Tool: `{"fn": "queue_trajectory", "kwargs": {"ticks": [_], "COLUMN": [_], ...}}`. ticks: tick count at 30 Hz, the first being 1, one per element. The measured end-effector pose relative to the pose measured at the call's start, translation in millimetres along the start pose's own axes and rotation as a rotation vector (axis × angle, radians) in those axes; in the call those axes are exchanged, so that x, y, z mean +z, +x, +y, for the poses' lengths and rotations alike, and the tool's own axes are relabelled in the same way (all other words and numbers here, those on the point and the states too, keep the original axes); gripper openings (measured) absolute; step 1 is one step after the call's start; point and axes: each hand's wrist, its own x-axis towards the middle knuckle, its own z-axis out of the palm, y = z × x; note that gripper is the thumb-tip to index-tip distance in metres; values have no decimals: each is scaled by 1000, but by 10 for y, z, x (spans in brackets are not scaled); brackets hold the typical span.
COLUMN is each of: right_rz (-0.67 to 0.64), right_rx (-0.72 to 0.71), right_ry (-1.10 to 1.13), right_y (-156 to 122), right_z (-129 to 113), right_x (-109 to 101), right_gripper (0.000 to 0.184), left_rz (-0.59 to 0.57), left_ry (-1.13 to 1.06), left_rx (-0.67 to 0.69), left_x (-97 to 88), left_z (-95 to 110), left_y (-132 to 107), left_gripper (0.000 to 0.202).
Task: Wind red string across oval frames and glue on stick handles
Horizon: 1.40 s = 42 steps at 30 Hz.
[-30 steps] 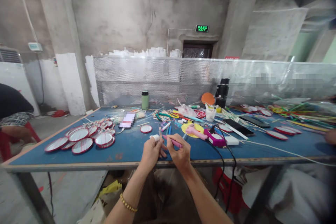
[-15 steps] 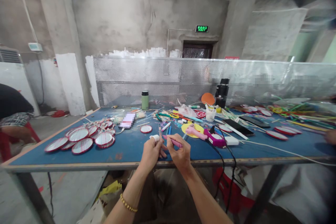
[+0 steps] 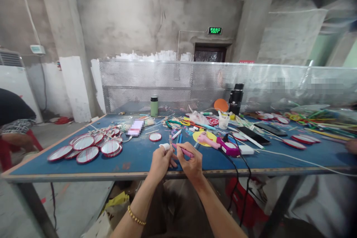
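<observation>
My left hand (image 3: 161, 162) is closed in a pinch around a thin upright stick (image 3: 170, 138), with a white wrap on one finger (image 3: 165, 146). Touching it, my right hand (image 3: 191, 163) is closed on a pink pen-like stick (image 3: 184, 151) that points left toward the thin stick. Both hands rest at the near edge of the blue table (image 3: 134, 158). A pink and purple glue gun (image 3: 220, 143) lies just right of my hands.
Several red-rimmed round mirrors (image 3: 86, 147) lie at the left; one small mirror (image 3: 155, 137) sits ahead. A green bottle (image 3: 154, 106), a black bottle (image 3: 235, 99), phones (image 3: 252, 134) and coloured sticks crowd the back. A seated person (image 3: 12, 119) is at far left.
</observation>
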Motion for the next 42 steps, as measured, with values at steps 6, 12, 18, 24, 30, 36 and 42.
{"fn": "queue_trajectory", "kwargs": {"ticks": [6,12,18,24,30,36,42], "right_rz": [-18,-31,-14,-26,-8,-28,-39], "right_rx": [3,-12,-1,8,28,7,-12], "right_ry": [8,-12,7,5,-12,-6,-19], "right_y": [5,15,14,12,26,14,5], "right_z": [-7,-8,-8,-11,-46,-27,-3], "right_x": [5,-3,-4,0,-10,-9,-3], "right_gripper": [14,14,14,14,15,15,14], "left_rz": [-3,3,-11,1,6,-1,11], "left_ry": [23,13,20,19,2,13,26], "left_rx": [6,6,14,7,-2,-1,2], "left_x": [-1,3,3,4,5,4,-2], "left_z": [30,38,17,44,66,74,40], "left_y": [-13,-12,-5,-15,-25,-25,-17], "left_gripper": [33,32,33,34,35,35,31]}}
